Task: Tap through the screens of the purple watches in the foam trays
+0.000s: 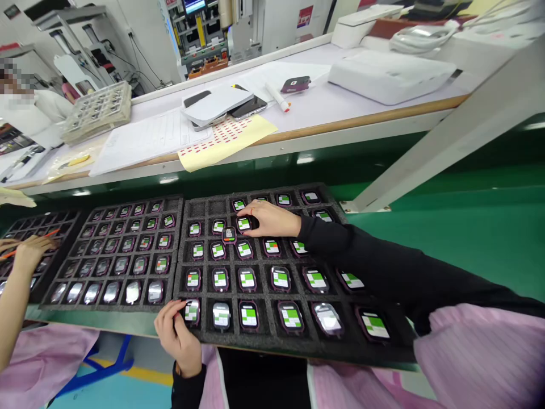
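Note:
A black foam tray (298, 339) lies in front of me, its compartments holding several watches with lit green and white screens. My right hand (268, 218) reaches over the upper rows, thumb and fingers closed round the edges of a watch (244, 224). Just left of it, a small watch with a dark, colourful screen (229, 235) rests across the foam dividers. At the tray's lower left corner is my left hand (179, 335), its fingers apart and curved, the fingertips by the corner watch (192, 312).
A second foam tray (174, 255) of watches adjoins on the left. Beyond it, a person's hand (34, 250) is over another tray. The raised shelf (315, 122) carries papers, phones, a marker and a white box. A white metal post (447, 113) slants down on the right.

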A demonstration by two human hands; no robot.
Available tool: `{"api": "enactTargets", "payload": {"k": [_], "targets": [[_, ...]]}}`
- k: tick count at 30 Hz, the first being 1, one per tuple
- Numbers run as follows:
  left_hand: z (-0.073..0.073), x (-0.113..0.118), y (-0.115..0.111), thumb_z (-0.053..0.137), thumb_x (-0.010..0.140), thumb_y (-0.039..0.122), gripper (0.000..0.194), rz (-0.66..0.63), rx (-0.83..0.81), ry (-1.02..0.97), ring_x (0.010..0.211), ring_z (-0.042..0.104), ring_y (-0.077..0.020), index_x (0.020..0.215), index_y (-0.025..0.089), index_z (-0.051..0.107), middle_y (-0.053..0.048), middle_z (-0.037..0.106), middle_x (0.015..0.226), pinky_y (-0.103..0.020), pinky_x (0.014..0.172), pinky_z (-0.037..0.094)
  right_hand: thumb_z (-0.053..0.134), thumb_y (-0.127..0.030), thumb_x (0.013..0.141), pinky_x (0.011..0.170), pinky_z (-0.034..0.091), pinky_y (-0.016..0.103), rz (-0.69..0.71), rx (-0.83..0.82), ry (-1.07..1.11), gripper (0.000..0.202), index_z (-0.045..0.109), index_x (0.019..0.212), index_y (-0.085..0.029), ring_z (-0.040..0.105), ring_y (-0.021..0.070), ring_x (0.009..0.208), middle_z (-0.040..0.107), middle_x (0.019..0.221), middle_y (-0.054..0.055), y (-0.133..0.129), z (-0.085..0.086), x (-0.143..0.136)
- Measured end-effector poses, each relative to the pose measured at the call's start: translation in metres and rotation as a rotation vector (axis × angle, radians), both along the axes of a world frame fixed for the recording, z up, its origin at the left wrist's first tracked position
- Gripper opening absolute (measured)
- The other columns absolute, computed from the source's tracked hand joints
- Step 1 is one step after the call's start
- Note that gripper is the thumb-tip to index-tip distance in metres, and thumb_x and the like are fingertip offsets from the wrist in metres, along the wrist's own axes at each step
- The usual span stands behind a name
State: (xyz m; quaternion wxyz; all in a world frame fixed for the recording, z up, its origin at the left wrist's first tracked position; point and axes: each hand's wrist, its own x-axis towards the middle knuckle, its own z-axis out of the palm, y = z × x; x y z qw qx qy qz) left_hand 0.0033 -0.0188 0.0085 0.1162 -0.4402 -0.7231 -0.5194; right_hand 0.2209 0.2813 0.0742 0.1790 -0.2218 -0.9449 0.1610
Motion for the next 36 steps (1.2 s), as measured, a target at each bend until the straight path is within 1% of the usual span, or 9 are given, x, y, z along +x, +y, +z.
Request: {"api": "enactTargets", "payload": {"k": [3, 6, 11, 15, 21, 24, 27, 32, 36], "targets": [[-0.001, -0.001, 0.000, 0.052, 0.096, 0.021, 0.021, 0.004, -0.003, 0.005, 0.097, 0.064, -0.0271, 0.092, 0.023, 0.072, -0.006, 0.070, 0.098, -0.045, 0.088, 0.047, 0.081, -0.030, 0.083, 0.097, 0.054, 0.049, 0.023, -0.007, 0.007, 0.042, 0.070, 0.119, -0.013, 0.067, 0.0344, 0.106, 0.072, 0.115, 0.014, 0.003, -0.006, -0.007], [-0.003, -0.002, 0.000, 0.053, 0.095, 0.023, 0.021, 0.016, 0.017, 0.014, 0.095, 0.065, -0.0290, 0.090, 0.024, 0.073, -0.006, 0.071, 0.096, -0.049, 0.085, 0.047, 0.079, -0.033, 0.084, 0.100, 0.052, 0.051, 0.018, -0.002, 0.025, 0.046, 0.067, 0.124, -0.012, 0.065, 0.0355, 0.110, 0.069, 0.120, 0.015, 0.001, -0.007, 0.000], [-0.003, -0.003, 0.000, 0.053, 0.095, 0.023, 0.020, 0.009, -0.001, 0.011, 0.096, 0.065, -0.0291, 0.090, 0.025, 0.072, -0.007, 0.071, 0.096, -0.049, 0.087, 0.047, 0.062, -0.029, 0.095, 0.100, 0.051, 0.053, -0.022, 0.002, 0.052, 0.038, 0.064, 0.128, -0.010, 0.064, 0.0360, 0.112, 0.068, 0.122, 0.017, -0.011, 0.002, 0.031], [-0.001, -0.002, -0.001, 0.053, 0.095, 0.021, 0.020, -0.002, -0.014, 0.011, 0.097, 0.065, -0.0292, 0.091, 0.025, 0.072, -0.006, 0.071, 0.096, -0.049, 0.088, 0.047, 0.050, -0.023, 0.099, 0.099, 0.052, 0.051, -0.023, -0.018, 0.046, 0.040, 0.059, 0.136, -0.012, 0.065, 0.0332, 0.111, 0.069, 0.120, 0.015, -0.033, 0.011, 0.045], [-0.003, -0.002, 0.001, 0.054, 0.094, 0.021, 0.019, 0.006, 0.014, 0.027, 0.095, 0.066, -0.0300, 0.088, 0.023, 0.072, -0.007, 0.072, 0.092, -0.050, 0.086, 0.046, 0.050, -0.023, 0.099, 0.116, 0.040, 0.052, 0.146, -0.025, 0.059, 0.059, 0.036, 0.155, -0.014, 0.046, 0.0300, 0.138, 0.048, 0.150, 0.015, -0.066, 0.009, 0.024], [-0.004, -0.003, 0.001, 0.054, 0.094, 0.020, 0.019, 0.001, 0.011, 0.034, 0.095, 0.066, -0.0293, 0.088, 0.023, 0.072, -0.006, 0.072, 0.093, -0.049, 0.086, 0.047, 0.049, -0.022, 0.100, 0.122, 0.030, 0.055, 0.194, 0.008, 0.003, 0.062, 0.029, 0.158, -0.010, 0.041, 0.0286, 0.142, 0.052, 0.147, 0.017, -0.069, 0.006, 0.012], [-0.003, -0.002, -0.001, 0.053, 0.094, 0.020, 0.020, 0.002, 0.008, 0.039, 0.096, 0.066, -0.0290, 0.089, 0.023, 0.072, -0.007, 0.072, 0.093, -0.049, 0.085, 0.048, 0.046, -0.020, 0.101, 0.122, 0.026, 0.059, 0.207, 0.041, -0.019, 0.056, 0.034, 0.154, -0.007, 0.044, 0.0296, 0.139, 0.059, 0.139, 0.018, -0.066, 0.007, 0.007], [-0.002, -0.002, -0.001, 0.053, 0.094, 0.019, 0.021, 0.000, 0.005, 0.037, 0.096, 0.066, -0.0291, 0.088, 0.024, 0.072, -0.007, 0.071, 0.092, -0.049, 0.085, 0.048, 0.049, -0.028, 0.104, 0.117, 0.036, 0.054, 0.082, 0.074, 0.047, 0.046, 0.046, 0.146, -0.011, 0.058, 0.0301, 0.122, 0.065, 0.127, 0.017, -0.060, 0.011, -0.001], [-0.003, -0.004, -0.001, 0.053, 0.094, 0.018, 0.021, -0.019, 0.011, 0.050, 0.096, 0.066, -0.0277, 0.088, 0.025, 0.072, -0.006, 0.072, 0.091, -0.048, 0.085, 0.048, 0.069, -0.035, 0.096, 0.107, 0.045, 0.054, 0.000, 0.087, -0.009, 0.059, 0.049, 0.145, -0.009, 0.057, 0.0364, 0.120, 0.064, 0.125, 0.019, -0.053, 0.006, -0.016]]}}
